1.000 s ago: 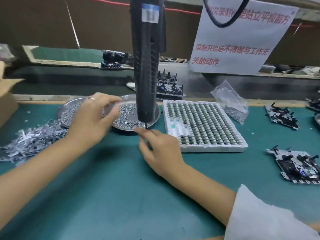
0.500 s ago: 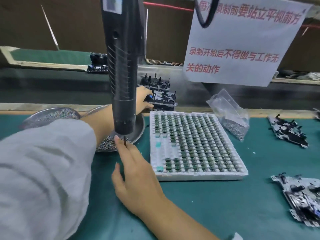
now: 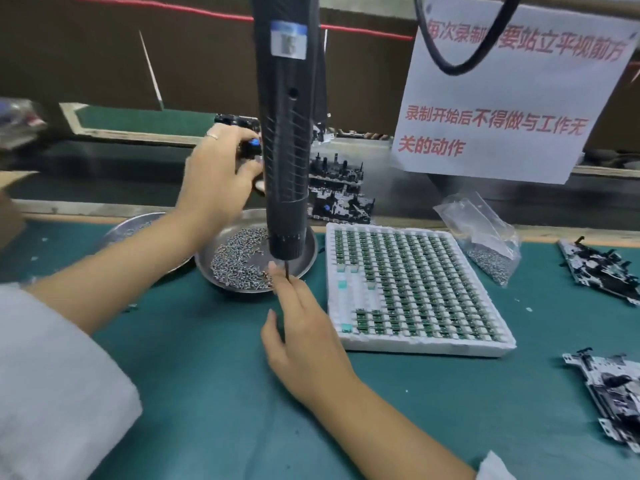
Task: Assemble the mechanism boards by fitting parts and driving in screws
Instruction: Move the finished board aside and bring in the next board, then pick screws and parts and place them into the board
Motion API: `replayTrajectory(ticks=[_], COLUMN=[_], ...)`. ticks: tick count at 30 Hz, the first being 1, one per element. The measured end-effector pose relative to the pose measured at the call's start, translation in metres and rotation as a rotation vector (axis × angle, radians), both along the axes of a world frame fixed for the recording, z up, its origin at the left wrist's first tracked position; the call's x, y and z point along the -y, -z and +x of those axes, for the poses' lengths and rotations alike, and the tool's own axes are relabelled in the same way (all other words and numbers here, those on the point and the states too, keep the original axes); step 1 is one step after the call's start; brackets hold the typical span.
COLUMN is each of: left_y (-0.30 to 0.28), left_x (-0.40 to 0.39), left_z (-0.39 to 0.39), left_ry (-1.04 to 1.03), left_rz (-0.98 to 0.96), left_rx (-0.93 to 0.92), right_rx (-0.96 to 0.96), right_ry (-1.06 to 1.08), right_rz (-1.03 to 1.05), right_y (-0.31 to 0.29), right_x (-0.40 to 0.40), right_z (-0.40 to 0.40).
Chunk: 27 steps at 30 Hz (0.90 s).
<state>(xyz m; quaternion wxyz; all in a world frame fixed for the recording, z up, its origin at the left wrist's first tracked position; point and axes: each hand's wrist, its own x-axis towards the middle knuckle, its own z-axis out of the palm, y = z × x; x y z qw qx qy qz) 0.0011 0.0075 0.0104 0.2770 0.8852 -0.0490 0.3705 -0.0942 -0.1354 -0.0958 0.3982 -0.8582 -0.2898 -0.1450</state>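
While bare green mat (image 3: pixel 214 393) lay open across the lower middle of the frame, we worked at its far edge.
Our left hand (image 3: pixel 216 174) gripped a black mechanism board (image 3: pixel 249 148), upper centre; our right hand (image 3: pixel 304 341), fingers straight, touched the hanging screwdriver (image 3: pixel 285 133) bit by the round metal dish (image 3: pixel 308 258) of small shiny screws (image 3: pixel 239 258).

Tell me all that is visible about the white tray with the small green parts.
The white tray looks like foam or moulded plastic, rectangular, with a raised rim and a grid of small pockets. It lies flat on the green mat, right of the metal dish of screws and apart from it. Most pockets hold small green parts; several near the left side and lower left corner are empty, and a few show teal. Neither hand touches it; the right hand is just beside its left edge.
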Motion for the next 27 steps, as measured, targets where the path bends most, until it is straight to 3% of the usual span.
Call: replayTrajectory(ticks=[5,8,11,14,19,22,27], left_y=[0.016,0.038,0.061,0.078,0.092,0.091,0.091], left_x=[-0.054,-0.062,-0.06,-0.053,-0.056,-0.076,-0.122], left_z=[-0.079,-0.134,-0.169,-0.184,-0.188,-0.193,-0.189], left_ry=[0.009,0.022,0.065,0.13,0.188,0.102,-0.252], left_rz=[0.169,0.256,0.43,0.529,0.495,0.383,0.276], left_rx=[0.085,0.015,-0.063,-0.178,-0.313,-0.314,-0.393], right_rx=[-0.074,-0.105,0.084,0.31,0.37,0.374,0.32], right_ry=[0.042,0.121,0.183,0.065,-0.248,-0.239,-0.23], right_rz=[0.184,0.341,0.414,0.259,-0.272,-0.344,-0.325], right_y=[-0.001,-0.002,-0.005,-0.006,-0.002,0.0,0.0], right_x=[-0.002,-0.001,0.003,0.01,0.01,0.009,0.009], right_z=[-0.003,-0.007,-0.011,-0.017,-0.02,-0.018,-0.017])
